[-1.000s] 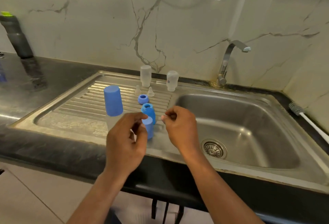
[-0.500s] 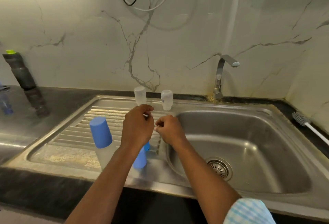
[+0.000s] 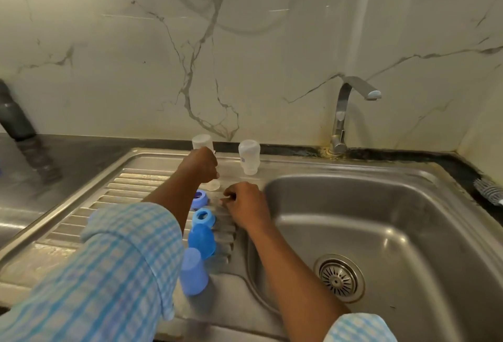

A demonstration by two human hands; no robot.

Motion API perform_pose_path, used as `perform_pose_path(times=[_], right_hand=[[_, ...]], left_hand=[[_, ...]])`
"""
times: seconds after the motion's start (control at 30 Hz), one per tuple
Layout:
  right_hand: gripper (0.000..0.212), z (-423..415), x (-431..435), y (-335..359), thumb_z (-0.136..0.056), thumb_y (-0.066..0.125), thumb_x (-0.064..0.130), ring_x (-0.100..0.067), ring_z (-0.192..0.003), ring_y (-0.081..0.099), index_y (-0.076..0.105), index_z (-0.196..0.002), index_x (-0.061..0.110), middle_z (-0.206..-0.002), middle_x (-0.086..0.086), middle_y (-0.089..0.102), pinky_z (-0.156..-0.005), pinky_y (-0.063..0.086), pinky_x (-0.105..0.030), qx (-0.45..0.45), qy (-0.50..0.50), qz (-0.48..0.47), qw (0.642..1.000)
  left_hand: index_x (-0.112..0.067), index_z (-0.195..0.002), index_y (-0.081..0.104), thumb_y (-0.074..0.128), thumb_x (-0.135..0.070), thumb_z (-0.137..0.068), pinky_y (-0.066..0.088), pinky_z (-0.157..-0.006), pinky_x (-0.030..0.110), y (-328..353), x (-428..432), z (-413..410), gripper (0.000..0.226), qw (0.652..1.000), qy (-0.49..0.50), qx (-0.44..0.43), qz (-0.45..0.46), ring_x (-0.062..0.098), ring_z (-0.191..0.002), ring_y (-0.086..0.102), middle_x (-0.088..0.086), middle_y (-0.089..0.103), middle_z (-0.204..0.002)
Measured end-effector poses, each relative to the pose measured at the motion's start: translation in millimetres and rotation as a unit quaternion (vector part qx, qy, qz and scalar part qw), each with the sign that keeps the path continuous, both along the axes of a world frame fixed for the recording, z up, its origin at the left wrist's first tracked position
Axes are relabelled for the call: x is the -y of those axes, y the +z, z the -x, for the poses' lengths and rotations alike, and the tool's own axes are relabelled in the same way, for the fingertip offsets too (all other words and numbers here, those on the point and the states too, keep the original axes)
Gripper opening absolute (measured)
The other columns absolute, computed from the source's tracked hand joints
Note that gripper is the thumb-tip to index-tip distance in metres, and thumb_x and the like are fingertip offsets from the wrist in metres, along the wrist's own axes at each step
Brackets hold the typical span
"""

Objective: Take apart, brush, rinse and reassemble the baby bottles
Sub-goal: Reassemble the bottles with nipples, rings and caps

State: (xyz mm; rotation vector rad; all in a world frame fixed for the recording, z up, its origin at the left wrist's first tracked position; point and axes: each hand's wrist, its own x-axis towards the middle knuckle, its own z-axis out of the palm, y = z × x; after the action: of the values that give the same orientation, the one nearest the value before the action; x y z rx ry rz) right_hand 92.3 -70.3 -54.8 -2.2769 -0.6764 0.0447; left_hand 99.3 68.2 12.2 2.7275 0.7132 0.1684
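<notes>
Standing mouth-down at the rear of the ribbed steel surface (image 3: 130, 186), left of the sink basin (image 3: 394, 233), are the right bottle (image 3: 249, 156) and the left bottle (image 3: 202, 141), both clear. In front, in a row: dark blue ring (image 3: 201, 198), light blue ring (image 3: 203, 218), round blue cap (image 3: 202, 241), pale blue cap (image 3: 192, 271). Left hand (image 3: 200, 166): extended before the left bottle, fingers clenched; whether they grasp anything cannot be determined. Right hand (image 3: 245, 203): knuckles up, fingers pinching a small pale part (image 3: 225, 200)
</notes>
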Motion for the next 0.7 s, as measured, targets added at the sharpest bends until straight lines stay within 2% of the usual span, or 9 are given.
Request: perform_pose_path(times=[0.1, 0.23, 0.33, 0.53, 0.6, 0.7], right_hand=[[0.039, -3.2, -15.8, 3.2, -0.092, 0.064, 0.044, -0.020, -0.110, 0.063, 0.067, -0.121, 0.019, -0.119, -0.002, 0.069, -0.104, 0.042, -0.035, 0.009, 0.022, 0.020, 1.000], [0.046, -4.5, -34.6, 4.4, -0.087, 0.066, 0.051, -0.018, -0.112, 0.062, 0.066, -0.122, 0.021, -0.119, 0.000, 0.070, -0.104, 0.035, -0.038, 0.013, 0.036, 0.017, 0.999], [0.053, -5.1, -43.9, 1.2, -0.084, 0.069, 0.055, -0.017, -0.113, 0.061, 0.062, -0.125, 0.023, -0.121, 0.003, 0.069, -0.106, 0.032, -0.039, 0.016, 0.044, 0.026, 0.999], [0.039, -7.6, -53.5, 1.2, -0.087, 0.068, 0.049, -0.018, -0.106, 0.063, 0.066, -0.113, 0.020, -0.112, 0.000, 0.071, -0.103, 0.037, -0.039, 0.013, 0.045, 0.021, 0.999], [0.036, -8.2, -54.9, 2.8, -0.088, 0.067, 0.047, -0.018, -0.104, 0.063, 0.067, -0.110, 0.020, -0.109, 0.000, 0.072, -0.102, 0.037, -0.039, 0.016, 0.049, 0.022, 0.998], [0.042, -9.7, -48.3, 8.5, -0.088, 0.066, 0.049, -0.017, -0.108, 0.062, 0.067, -0.118, 0.020, -0.114, 0.001, 0.070, -0.100, 0.038, -0.037, 0.010, 0.046, 0.024, 0.999]], left_hand=[[-0.007, -0.128, 0.065, 0.079, -0.023, -0.085, 0.053, -0.096, 0.037, -3.6, -11.3, -8.9, 0.048, 1.000, -0.008, -0.022, -0.013, 0.029, -0.110, 0.061, 0.015, 0.064, -0.125], [-0.008, -0.129, 0.065, 0.076, -0.027, -0.088, 0.048, -0.102, 0.034, -9.6, -20.8, -19.4, 0.046, 0.998, -0.019, -0.048, -0.031, 0.027, -0.115, 0.060, 0.012, 0.064, -0.128], [-0.009, -0.127, 0.066, 0.076, -0.025, -0.087, 0.050, -0.101, 0.034, -17.6, -31.1, -28.5, 0.045, 0.996, -0.003, -0.078, -0.030, 0.025, -0.108, 0.062, 0.011, 0.066, -0.122], [-0.008, -0.114, 0.071, 0.075, -0.021, -0.088, 0.054, -0.094, 0.037, -29.8, -40.0, -35.9, 0.030, 0.996, 0.000, -0.074, -0.043, 0.024, -0.096, 0.065, 0.010, 0.069, -0.105], [-0.007, -0.115, 0.070, 0.075, -0.021, -0.088, 0.055, -0.094, 0.038, -28.7, -42.0, -35.1, 0.031, 0.997, 0.004, -0.074, -0.032, 0.025, -0.095, 0.065, 0.011, 0.069, -0.105], [-0.005, -0.120, 0.067, 0.074, -0.019, -0.089, 0.056, -0.093, 0.039, -22.8, -43.7, -32.2, 0.036, 0.999, 0.011, -0.047, -0.008, 0.028, -0.098, 0.066, 0.013, 0.068, -0.112]])
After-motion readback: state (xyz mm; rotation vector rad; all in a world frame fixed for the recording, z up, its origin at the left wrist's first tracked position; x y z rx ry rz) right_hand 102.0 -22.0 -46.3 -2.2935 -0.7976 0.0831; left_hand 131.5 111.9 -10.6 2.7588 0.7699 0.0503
